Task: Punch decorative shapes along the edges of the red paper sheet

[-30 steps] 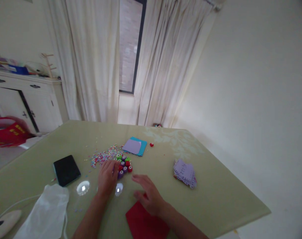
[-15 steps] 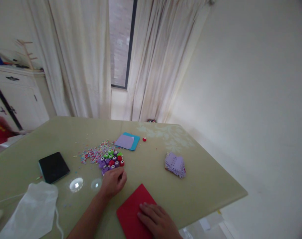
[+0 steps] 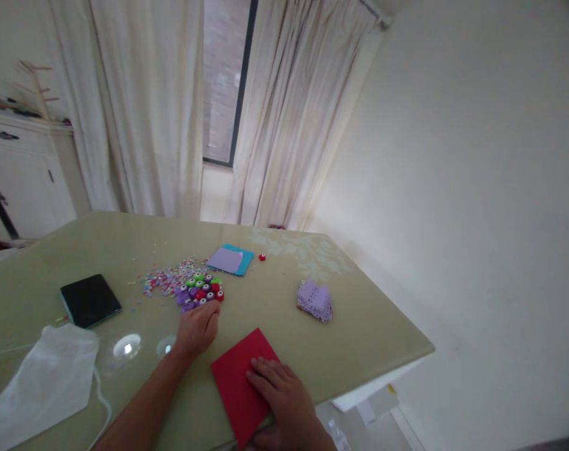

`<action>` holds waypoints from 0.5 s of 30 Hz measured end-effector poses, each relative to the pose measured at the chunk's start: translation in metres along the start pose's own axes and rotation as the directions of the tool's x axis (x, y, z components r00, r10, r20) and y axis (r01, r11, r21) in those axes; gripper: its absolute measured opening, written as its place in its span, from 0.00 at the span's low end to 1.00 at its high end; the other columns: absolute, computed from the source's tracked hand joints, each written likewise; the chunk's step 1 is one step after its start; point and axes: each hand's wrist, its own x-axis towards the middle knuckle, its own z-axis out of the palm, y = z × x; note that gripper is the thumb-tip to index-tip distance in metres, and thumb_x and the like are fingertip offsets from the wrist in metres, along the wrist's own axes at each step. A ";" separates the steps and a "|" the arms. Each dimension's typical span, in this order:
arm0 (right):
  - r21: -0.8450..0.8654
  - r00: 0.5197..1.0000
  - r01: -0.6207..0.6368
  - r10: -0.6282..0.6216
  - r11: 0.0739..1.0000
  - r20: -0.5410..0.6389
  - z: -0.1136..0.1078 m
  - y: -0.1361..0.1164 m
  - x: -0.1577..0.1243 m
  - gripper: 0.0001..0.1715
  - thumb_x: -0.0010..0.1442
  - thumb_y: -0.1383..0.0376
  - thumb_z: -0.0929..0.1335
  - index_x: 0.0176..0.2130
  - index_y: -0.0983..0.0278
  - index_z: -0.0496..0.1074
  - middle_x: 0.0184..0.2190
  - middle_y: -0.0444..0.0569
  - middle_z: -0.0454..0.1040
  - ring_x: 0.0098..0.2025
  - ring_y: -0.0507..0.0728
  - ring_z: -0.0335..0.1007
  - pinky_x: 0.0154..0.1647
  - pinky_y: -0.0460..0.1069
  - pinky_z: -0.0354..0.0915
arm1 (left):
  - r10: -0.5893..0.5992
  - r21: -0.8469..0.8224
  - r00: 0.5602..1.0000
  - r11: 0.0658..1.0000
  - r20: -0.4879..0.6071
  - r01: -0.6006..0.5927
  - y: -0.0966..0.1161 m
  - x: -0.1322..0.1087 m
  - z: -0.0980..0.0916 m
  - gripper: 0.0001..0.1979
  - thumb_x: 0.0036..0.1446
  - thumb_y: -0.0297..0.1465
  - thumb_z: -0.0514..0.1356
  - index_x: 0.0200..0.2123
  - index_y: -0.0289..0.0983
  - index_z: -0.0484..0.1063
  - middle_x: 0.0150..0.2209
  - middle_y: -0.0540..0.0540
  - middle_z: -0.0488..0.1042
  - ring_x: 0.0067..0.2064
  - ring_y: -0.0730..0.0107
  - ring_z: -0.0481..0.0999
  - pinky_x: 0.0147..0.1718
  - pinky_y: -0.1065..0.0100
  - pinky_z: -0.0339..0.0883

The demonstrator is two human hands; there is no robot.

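One pale-green tabletop (image 3: 359, 338) bears your red card (image 3: 240, 382), with cream curtains (image 3: 157, 125) and a dark-framed window (image 3: 223, 81) beyond it. Your right hand (image 3: 287, 391) lies on the card, fingers flat; any pinch cannot be told. Beyond the card, leftward, your left hand (image 3: 199, 329) curls narrow beside eye beads (image 3: 197, 290), any contents hidden; rightward, a lilac card stack (image 3: 315, 299) carries markings too small to read.
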 end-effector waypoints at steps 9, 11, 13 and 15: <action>0.023 0.998 -0.058 0.058 0.998 0.010 -0.001 -0.006 0.001 0.62 0.53 0.42 0.80 0.77 0.48 0.57 0.79 0.51 0.59 0.77 0.68 0.59 0.79 0.62 0.50 | 0.038 0.021 0.999 0.999 0.013 -0.038 -0.003 0.004 0.000 0.14 0.62 0.27 0.49 0.24 0.44 0.60 0.19 0.51 0.68 0.21 0.64 0.68 0.28 0.63 0.56; 0.009 0.999 -0.053 0.053 0.999 0.009 -0.001 -0.007 0.001 0.62 0.54 0.41 0.79 0.77 0.50 0.58 0.79 0.52 0.59 0.77 0.68 0.59 0.79 0.62 0.50 | 0.037 0.020 0.999 0.999 0.021 -0.037 -0.004 0.005 0.000 0.13 0.62 0.28 0.49 0.23 0.45 0.59 0.19 0.51 0.68 0.22 0.64 0.69 0.28 0.63 0.56; -0.009 0.999 -0.041 0.041 0.999 0.008 -0.003 -0.008 0.001 0.61 0.55 0.39 0.78 0.77 0.51 0.59 0.78 0.54 0.60 0.77 0.68 0.59 0.78 0.61 0.50 | 0.026 0.020 0.999 0.999 0.029 -0.027 -0.004 0.006 0.000 0.13 0.61 0.29 0.49 0.24 0.45 0.59 0.19 0.50 0.68 0.22 0.63 0.69 0.28 0.63 0.56; -0.031 1.000 -0.028 0.029 0.999 0.005 -0.004 -0.009 0.001 0.59 0.56 0.39 0.77 0.76 0.53 0.60 0.78 0.56 0.61 0.77 0.68 0.60 0.78 0.61 0.50 | 0.009 0.022 0.999 1.000 0.035 -0.010 -0.004 0.007 0.000 0.12 0.61 0.29 0.49 0.24 0.44 0.60 0.19 0.50 0.69 0.22 0.63 0.70 0.28 0.63 0.56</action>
